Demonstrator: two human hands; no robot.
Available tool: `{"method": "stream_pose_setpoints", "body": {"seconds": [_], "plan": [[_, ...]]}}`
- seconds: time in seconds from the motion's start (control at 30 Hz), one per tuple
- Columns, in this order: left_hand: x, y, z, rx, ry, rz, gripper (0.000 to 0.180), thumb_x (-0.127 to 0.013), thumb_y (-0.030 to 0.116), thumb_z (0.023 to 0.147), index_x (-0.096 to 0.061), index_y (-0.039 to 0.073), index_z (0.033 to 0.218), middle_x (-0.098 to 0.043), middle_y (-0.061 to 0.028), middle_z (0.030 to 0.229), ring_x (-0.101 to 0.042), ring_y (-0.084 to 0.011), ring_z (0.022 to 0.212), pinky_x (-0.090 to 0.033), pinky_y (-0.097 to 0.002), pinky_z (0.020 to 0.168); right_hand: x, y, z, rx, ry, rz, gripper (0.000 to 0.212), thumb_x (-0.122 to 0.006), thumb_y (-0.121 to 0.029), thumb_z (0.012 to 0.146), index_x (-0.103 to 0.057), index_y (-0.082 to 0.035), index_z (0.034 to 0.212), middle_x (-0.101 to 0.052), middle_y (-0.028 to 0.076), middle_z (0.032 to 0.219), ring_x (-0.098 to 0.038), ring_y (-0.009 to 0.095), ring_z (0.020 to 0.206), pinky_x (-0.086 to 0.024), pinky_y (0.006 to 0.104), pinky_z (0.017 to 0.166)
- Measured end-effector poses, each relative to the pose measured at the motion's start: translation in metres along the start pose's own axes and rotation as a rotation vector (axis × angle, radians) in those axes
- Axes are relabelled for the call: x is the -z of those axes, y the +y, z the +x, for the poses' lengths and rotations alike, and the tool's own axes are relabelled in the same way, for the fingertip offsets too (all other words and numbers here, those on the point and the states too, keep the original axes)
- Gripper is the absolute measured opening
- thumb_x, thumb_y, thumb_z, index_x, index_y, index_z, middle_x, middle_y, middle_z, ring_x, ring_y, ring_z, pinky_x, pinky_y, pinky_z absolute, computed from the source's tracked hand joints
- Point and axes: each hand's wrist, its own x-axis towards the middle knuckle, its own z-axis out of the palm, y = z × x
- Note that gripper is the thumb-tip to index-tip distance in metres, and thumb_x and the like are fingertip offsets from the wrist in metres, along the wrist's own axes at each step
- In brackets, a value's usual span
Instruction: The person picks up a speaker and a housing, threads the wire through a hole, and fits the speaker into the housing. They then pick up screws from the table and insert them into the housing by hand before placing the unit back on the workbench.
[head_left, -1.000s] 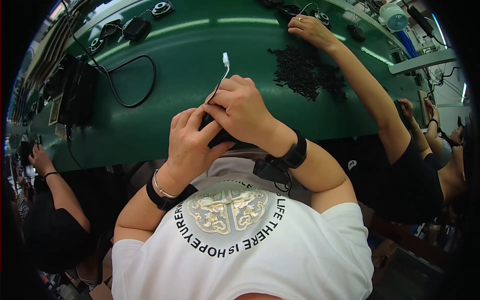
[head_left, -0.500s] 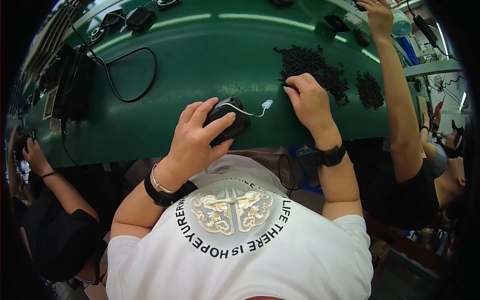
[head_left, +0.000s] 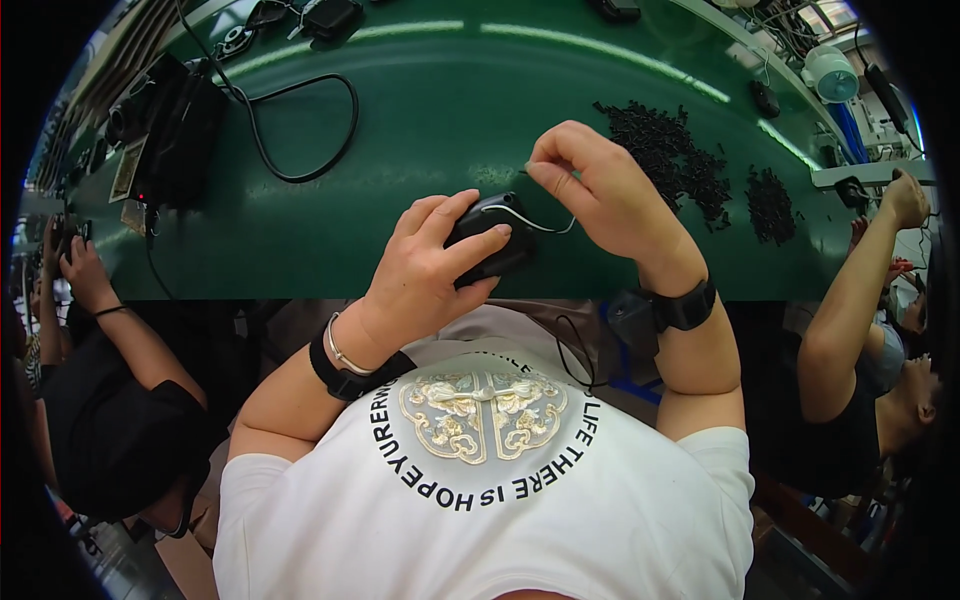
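Observation:
My left hand (head_left: 430,250) is wrapped around a black plastic housing (head_left: 487,215), keeping it on the green table near its front edge. A white wire (head_left: 530,219) comes off the top of the housing and curves right, its end hidden by my right hand. Just above and right of the housing, my right hand (head_left: 600,190) pinches a small dark piece (head_left: 524,171), too small to name for certain. Beyond that hand lies a loose heap of small black pieces (head_left: 665,150), with a smaller heap (head_left: 770,205) to its right.
On the left stands a black device (head_left: 185,130) with a thick black cable (head_left: 350,125) looping over the green table (head_left: 430,110). More black housings (head_left: 330,15) lie along the far edge. Co-workers' arms show at the left (head_left: 130,330) and right (head_left: 850,290).
My right hand has come left from the edge of the heap toward the housing, a small dark piece in its fingertips. My left hand keeps hold of the housing. The right co-worker's arm has lowered.

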Motion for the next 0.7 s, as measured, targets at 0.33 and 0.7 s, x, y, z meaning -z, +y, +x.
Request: {"method": "stream_pose_setpoints", "body": {"seconds": [0.33,0.7], "plan": [[0.002,0.002,0.002,-0.001,-0.008,-0.014,0.055,-0.084,0.013,0.060,-0.070,0.016,0.113,-0.057,-0.0192,0.128,-0.056,-0.0376,0.110,-0.050,-0.0453,0.093,-0.013,-0.007,0.006,-0.049,-0.175,-0.212,0.018,-0.063,-0.018,0.094,-0.060,0.000,0.091,-0.062,0.015,0.090,-0.060,0.035,0.083,-0.049,0.0409,0.073],[0.003,0.003,0.004,0.014,-0.016,0.008,0.055,-0.084,0.013,0.059,-0.070,0.016,0.112,-0.057,-0.0195,0.128,-0.056,-0.0381,0.111,-0.050,-0.0454,0.093,-0.011,-0.003,0.012,-0.121,-0.161,-0.066,0.018,-0.063,-0.018,0.094,-0.063,0.000,0.092,-0.065,0.015,0.086,-0.063,0.032,0.079,-0.051,0.0387,0.071]]}}
